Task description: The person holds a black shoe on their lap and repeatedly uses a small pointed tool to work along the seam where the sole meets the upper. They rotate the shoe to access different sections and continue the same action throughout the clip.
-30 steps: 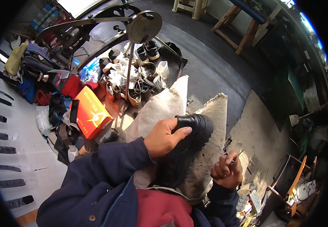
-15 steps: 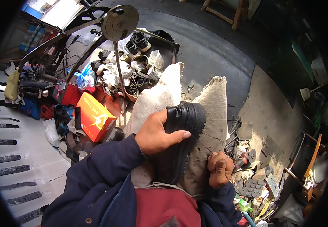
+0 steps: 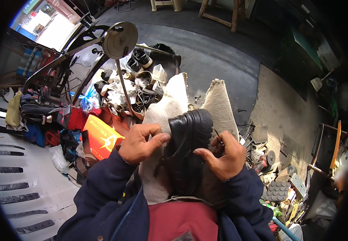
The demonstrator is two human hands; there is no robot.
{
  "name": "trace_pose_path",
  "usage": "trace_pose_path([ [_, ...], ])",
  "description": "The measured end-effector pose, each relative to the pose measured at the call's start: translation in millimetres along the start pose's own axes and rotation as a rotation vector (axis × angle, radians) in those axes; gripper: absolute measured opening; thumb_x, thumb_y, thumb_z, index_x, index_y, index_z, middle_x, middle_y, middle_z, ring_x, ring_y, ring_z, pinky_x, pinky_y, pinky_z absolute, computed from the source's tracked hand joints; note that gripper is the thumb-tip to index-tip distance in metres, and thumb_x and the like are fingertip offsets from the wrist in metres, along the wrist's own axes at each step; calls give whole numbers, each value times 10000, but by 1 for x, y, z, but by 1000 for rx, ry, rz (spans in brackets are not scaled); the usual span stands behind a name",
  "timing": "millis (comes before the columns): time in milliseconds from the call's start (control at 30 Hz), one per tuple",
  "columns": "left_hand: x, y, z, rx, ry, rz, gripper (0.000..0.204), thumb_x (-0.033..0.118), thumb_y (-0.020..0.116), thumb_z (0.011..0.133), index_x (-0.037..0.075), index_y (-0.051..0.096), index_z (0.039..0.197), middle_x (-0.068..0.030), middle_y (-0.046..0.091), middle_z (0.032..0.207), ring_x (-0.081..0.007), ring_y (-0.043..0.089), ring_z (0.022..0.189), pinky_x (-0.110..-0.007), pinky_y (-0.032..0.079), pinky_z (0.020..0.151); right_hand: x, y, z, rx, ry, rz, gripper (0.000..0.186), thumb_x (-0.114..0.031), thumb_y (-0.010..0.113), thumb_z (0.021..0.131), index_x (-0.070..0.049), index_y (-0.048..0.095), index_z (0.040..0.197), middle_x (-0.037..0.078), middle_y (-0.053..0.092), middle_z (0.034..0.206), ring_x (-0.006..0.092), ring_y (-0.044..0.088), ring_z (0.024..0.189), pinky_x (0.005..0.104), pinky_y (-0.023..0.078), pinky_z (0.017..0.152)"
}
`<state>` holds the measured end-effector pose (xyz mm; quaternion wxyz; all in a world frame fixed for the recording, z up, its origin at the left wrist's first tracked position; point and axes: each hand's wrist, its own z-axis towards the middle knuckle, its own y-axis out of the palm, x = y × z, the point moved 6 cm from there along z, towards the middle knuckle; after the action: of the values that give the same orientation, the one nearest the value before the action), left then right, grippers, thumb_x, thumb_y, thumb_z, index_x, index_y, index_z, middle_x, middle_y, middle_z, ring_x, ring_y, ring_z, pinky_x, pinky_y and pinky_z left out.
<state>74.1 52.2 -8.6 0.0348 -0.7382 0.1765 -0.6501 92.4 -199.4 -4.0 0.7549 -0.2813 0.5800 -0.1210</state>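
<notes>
A black leather shoe lies on a stained off-white cloth over my lap, toe pointing away and the edge of its dark sole at the right. My left hand is at the shoe's left side, fingers curled and thumb stretched toward the upper; what it pinches, if anything, is too fine to make out. At the right side, my right hand has its fingers curled round a thin dark thread. Its thumb points in at the shoe's edge.
An orange-red shoebox stands left of my lap, near an iron machine with a round wheel. Beyond lie a heap of shoes and plastic bags. Tools and scraps crowd the right; dark strips line a pale sheet at left.
My left hand has come off the shoe's top to its left side. My right hand has moved up beside the shoe, and the long loose thread no longer shows. The view has shifted slightly.
</notes>
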Motion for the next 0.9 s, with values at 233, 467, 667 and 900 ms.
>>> trace_pose_path([
  [233, -14, 9, -9, 246, 174, -1120, 489, 388, 419, 1130, 146, 382, 706, -22, 456, 613, -183, 565, 589, -520, 596, 855, -6, 11, 7, 35, 19, -63, 506, -309, 961, 732, -65, 559, 922, 22, 512, 642, 136, 506, 542, 291, 437, 523],
  [467, -56, -97, 28, 742, 144, -1084, 470, 376, 531, 1096, 165, 356, 714, 37, 305, 590, -97, 278, 487, -287, 288, 484, -3, 14, 3, 34, 45, -106, 482, -322, 932, 761, -77, 573, 967, 65, 600, 689, 208, 601, 535, 337, 481, 514],
  [667, 16, -25, -2, 514, 461, -458, 317, 255, 624, 1053, 84, 534, 803, -3, 494, 685, -131, 398, 519, -275, 322, 498, 2, 13, 1, 9, 112, -61, 426, -269, 914, 787, -73, 575, 952, 71, 616, 682, 217, 603, 536, 340, 479, 525],
  [900, 63, 63, 1, 173, 560, 373, 186, -12, 815, 806, 34, 737, 967, -98, 642, 803, -239, 658, 632, -325, 521, 564, 2, 3, -8, -126, 156, 366, 232, -88, 749, 911, 3, 635, 1092, 73, 647, 793, 138, 617, 689, 273, 476, 651],
])
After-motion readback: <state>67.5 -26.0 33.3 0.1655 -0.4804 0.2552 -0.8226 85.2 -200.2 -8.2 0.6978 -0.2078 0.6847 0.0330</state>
